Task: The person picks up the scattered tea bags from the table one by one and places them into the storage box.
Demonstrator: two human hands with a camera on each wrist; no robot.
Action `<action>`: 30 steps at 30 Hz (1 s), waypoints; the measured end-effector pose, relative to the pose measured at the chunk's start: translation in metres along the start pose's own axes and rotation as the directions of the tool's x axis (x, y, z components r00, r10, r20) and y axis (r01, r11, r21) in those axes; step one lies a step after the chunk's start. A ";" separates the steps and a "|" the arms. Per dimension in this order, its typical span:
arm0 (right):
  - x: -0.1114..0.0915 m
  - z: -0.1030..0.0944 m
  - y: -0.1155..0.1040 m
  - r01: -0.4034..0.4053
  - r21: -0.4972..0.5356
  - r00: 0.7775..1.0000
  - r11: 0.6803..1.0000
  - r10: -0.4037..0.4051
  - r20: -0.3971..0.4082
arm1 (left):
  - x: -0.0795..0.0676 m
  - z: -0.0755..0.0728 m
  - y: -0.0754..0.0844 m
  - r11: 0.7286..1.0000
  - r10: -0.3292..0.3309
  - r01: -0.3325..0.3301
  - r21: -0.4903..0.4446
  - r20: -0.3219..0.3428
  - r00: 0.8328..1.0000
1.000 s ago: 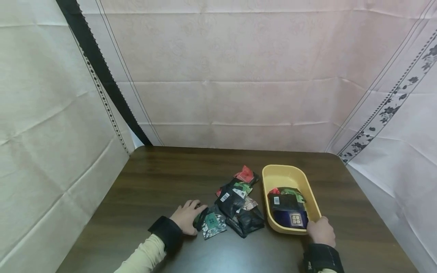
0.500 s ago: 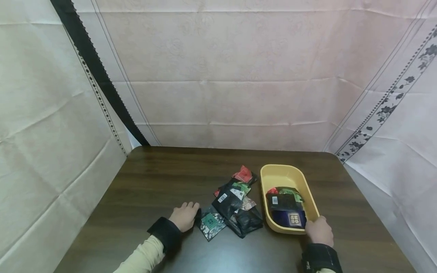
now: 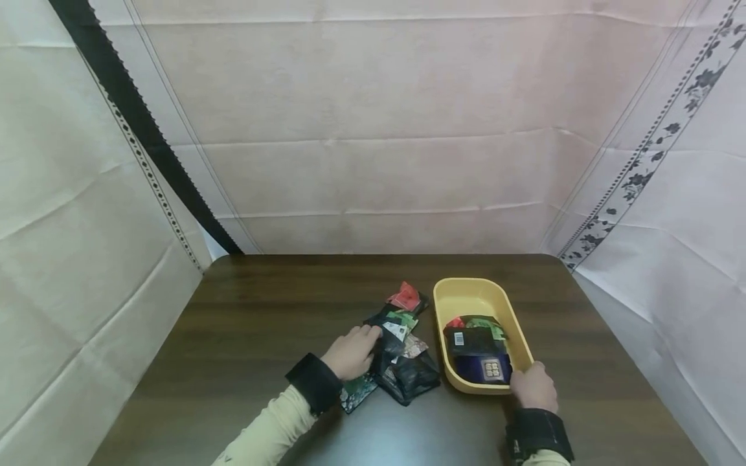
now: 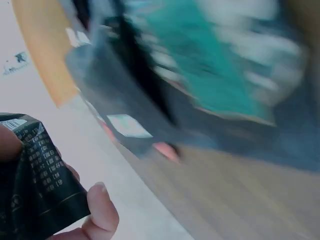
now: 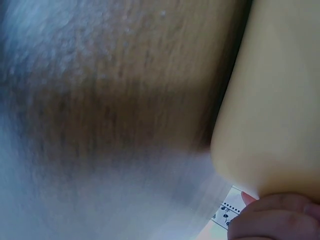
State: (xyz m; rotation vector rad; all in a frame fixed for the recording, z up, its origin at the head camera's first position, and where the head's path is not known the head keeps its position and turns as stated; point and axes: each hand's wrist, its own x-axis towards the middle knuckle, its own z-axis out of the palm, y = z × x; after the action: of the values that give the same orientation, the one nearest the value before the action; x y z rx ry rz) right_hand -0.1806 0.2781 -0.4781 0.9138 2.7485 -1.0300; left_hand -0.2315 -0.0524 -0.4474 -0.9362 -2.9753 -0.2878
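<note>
My left hand pinches a small black packet with white printed text between thumb and fingers; in the head view the hand hides it. This hand is over the left side of a pile of dark packets. A packet with a teal label shows blurred in the left wrist view, and partly behind the hand in the head view. My right hand grips the near right corner of a yellow plastic basket. Inside it lie a black packet and a dark blue one.
A red-topped packet lies at the pile's far end, close to the basket's left wall. Brown wooden table is under everything. Pale cloth hangs behind the table and along both sides.
My left hand has moved right and away from me, from beside the teal-labelled packet to over the pile. The right hand stays on the basket's corner. The whole head view shifts slightly.
</note>
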 end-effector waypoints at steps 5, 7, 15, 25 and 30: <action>-0.001 0.000 -0.001 0.009 0.011 1.000 1.000 -0.009 -0.028 | 0.032 -0.002 0.030 0.998 0.065 -0.065 0.019 -0.010 0.998; -0.001 0.001 -0.001 0.017 0.010 0.999 1.000 -0.016 -0.040 | 0.046 -0.001 0.042 0.997 0.074 -0.074 0.023 -0.014 0.997; -0.003 0.003 0.001 0.026 0.013 0.998 1.000 -0.025 -0.051 | 0.098 0.006 0.098 0.992 0.121 -0.120 0.050 -0.018 0.993; -0.005 0.005 0.000 0.043 0.013 0.998 0.999 -0.043 -0.034 | 0.123 0.022 0.128 0.991 0.125 -0.125 0.046 -0.013 0.992; -0.003 0.002 0.002 0.045 0.007 0.998 0.999 -0.045 -0.043 | 0.119 0.019 0.126 0.980 0.199 -0.200 0.000 0.054 0.978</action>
State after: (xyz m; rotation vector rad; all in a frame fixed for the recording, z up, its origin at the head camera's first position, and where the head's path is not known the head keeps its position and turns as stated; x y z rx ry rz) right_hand -0.1771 0.2767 -0.4796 0.8897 2.8148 -1.0406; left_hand -0.2562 0.1200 -0.4371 -1.2494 -2.8948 -0.2547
